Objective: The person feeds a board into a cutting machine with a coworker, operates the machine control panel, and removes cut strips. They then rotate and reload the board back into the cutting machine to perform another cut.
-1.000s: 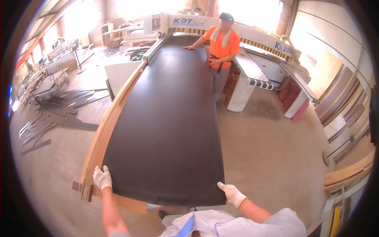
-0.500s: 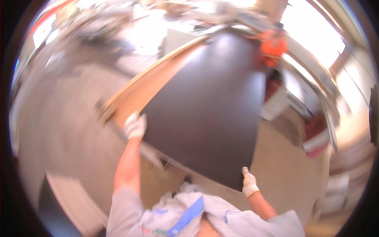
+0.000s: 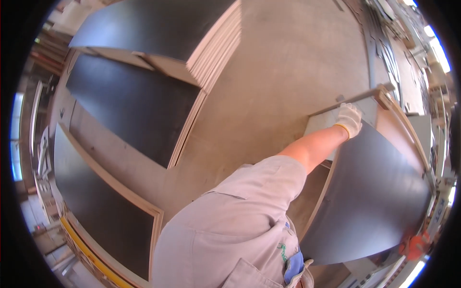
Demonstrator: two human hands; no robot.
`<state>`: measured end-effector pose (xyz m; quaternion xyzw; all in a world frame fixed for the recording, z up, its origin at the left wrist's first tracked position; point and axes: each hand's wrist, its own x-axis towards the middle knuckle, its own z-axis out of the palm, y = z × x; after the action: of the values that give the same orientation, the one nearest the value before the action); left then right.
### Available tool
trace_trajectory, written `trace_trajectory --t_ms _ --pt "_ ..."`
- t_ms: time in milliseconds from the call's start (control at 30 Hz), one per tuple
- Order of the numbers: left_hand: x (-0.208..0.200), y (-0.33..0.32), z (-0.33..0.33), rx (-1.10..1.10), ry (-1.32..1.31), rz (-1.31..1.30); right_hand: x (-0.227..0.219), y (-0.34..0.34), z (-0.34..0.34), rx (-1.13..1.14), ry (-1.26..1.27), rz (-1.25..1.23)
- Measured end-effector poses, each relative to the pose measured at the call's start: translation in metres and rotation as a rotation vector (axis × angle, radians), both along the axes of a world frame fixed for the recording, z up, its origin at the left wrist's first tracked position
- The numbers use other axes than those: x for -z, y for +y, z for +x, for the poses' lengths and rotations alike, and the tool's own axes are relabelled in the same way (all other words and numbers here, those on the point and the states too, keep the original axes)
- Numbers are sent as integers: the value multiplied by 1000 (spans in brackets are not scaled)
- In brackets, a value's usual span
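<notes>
The dark panel (image 3: pixel 372 197) looks smooth with a satin sheen. The glove (image 3: pixel 349 119) is matt knitted cloth; the stacked boards (image 3: pixel 153 29) show matt, wood-like edges.

floor (image 3: pixel 269 62): tan, faintly mottled | left window (image 3: pixel 18 139): pale, bluish-edged | upper-right windows (image 3: pixel 438 53): glaring white

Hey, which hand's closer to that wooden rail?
Left. The left hand is at a corner of the black panel, near the wooden rail; the right hand is out of view.
</notes>
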<state>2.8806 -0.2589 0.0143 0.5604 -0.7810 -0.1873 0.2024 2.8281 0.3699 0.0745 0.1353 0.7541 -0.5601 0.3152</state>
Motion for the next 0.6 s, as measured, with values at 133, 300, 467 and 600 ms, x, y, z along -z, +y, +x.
trace_trajectory --t_ms 133,300,467,600 --pt "-7 32 110 -100 35 60 -1 36 77 -68 6 40" --pt "-2 98 231 -465 841 630 -3 81 180 -80 25 44" --pt "35 145 378 -395 1177 857 8 118 327 -81 -5 7" --pt "39 173 484 -404 1245 833 15 139 451 -20 -9 -57"
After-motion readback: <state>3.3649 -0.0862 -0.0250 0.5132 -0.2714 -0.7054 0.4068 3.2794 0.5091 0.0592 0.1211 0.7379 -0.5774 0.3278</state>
